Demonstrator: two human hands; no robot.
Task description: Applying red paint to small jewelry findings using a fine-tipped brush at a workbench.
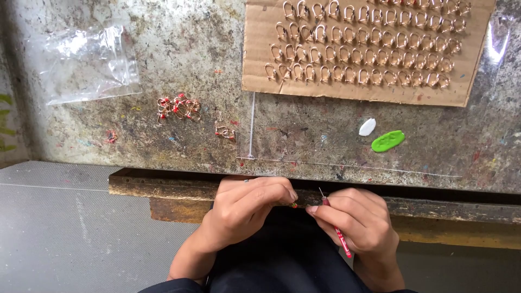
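I have both hands low, just below the front edge of the desk (163,65), close together so the work sits steady between them. My left hand (247,209) is curled tight, pinching a tiny ring (293,205) with a red spot at the fingertips; it is so small I can only guess it is one of the metal loops. My right hand (361,222) grips a thin red tool (341,239) like a pen, its fine tip (321,192) angled up toward the ring, which suits precise dabbing.

Ahead of my left hand, a small heap of loops (178,107) with red marks lies loose on the desk, with a couple more (225,132) just beside it. Farther ahead of my right hand, a cardboard sheet (260,81) holds plain loops stuck in neat rows, keeping them upright and apart. A green blob (387,141) and a white blob (367,127) sit near that hand, within easy reach. A clear bag (87,62) lies far ahead to the left.
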